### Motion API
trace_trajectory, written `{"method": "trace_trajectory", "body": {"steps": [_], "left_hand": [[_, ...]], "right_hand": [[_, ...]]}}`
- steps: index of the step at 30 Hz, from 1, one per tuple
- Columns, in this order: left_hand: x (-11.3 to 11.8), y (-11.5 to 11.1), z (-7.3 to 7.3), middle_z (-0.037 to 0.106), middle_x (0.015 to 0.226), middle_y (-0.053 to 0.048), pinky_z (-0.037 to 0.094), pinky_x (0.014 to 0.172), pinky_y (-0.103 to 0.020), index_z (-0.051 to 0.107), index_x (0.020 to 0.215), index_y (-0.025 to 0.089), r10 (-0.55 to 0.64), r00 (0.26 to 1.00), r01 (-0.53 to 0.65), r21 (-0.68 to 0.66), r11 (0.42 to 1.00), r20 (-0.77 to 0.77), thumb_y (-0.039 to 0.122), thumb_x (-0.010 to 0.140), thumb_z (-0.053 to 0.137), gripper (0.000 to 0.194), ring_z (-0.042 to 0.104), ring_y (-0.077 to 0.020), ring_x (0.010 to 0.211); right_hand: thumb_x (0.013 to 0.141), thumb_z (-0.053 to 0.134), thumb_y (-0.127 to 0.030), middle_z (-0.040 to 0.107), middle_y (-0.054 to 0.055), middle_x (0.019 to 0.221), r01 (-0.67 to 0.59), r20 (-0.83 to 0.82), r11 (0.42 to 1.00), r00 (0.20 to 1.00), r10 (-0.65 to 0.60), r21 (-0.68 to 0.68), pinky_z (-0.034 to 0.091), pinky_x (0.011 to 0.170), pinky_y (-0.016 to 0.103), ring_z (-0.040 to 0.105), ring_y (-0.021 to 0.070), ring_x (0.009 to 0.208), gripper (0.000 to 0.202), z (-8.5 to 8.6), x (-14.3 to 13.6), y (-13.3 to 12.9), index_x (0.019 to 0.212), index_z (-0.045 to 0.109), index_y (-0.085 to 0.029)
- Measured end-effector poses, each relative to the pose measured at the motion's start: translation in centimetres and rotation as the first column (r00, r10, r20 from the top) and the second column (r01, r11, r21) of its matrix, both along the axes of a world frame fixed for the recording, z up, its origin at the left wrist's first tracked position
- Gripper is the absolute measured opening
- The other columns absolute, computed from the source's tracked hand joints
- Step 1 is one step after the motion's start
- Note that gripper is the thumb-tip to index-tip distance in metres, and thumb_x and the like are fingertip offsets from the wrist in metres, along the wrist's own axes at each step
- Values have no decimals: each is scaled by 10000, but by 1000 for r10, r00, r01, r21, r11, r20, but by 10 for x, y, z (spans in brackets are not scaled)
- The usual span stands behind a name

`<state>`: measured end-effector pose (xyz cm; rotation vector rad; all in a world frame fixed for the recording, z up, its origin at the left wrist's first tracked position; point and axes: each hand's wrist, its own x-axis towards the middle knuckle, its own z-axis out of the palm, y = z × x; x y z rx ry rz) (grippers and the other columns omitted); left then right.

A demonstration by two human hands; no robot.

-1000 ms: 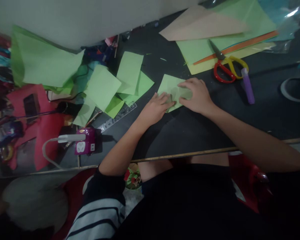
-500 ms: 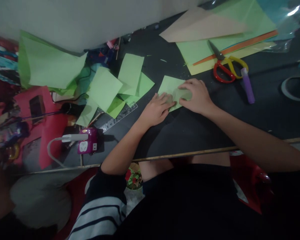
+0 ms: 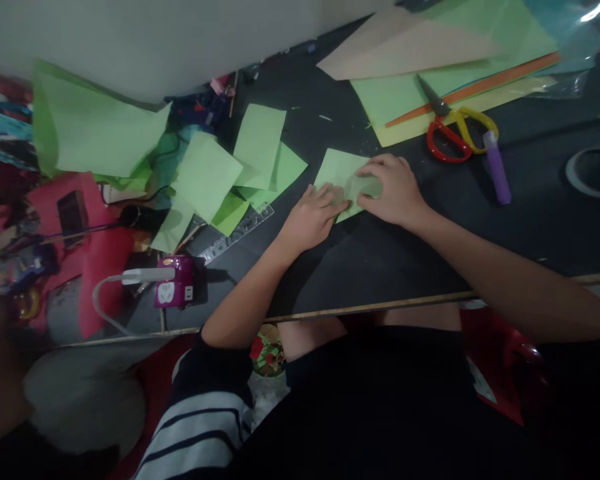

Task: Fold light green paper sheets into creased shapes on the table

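A light green paper sheet (image 3: 340,163) lies on the dark table between my hands. On top of it is a smaller pale green paper piece (image 3: 369,187) with a rounded outline. My left hand (image 3: 310,220) rests on the sheet from the left, its fingers laid across the smaller piece's left side. From the right, my right hand (image 3: 393,190) grips that piece's edge, thumb below and fingers above in a curve. My fingers hide part of both papers.
Scissors (image 3: 460,133) and a purple glue stick (image 3: 497,167) lie right, near a tape roll (image 3: 577,175). Left are cut green papers (image 3: 205,173), a clear ruler (image 3: 235,235) and a purple plug adapter (image 3: 180,283). Another person's arm (image 3: 0,373) shows far left.
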<state>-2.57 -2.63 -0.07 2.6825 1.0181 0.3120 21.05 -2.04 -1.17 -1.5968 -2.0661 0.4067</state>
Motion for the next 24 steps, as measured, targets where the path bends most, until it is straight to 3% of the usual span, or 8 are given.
{"method": "trace_trajectory", "body": {"steps": [9,24], "left_hand": [[-2,1,-2,692,1549,-100,456,1276,-652,725,1448,280,-8,1000,8,31,999,2,168,1083,375,517,568,-329,1545],[-1,2,-3,669,1576,-131,452,1272,-658,711,1460,251,-20,999,21,47,999,-30,153,1085,396,500,560,-338,1555]], "right_hand": [[873,667,-328,666,141,1285,-3,3,998,1000,3,62,425,1180,689,616,432,1263,364,-11,1,2,1217,762,-258],[854,669,-325,696,151,1301,13,-3,998,1000,-13,56,442,1171,677,634,435,1259,364,-6,-1,0,1194,772,-246]]}}
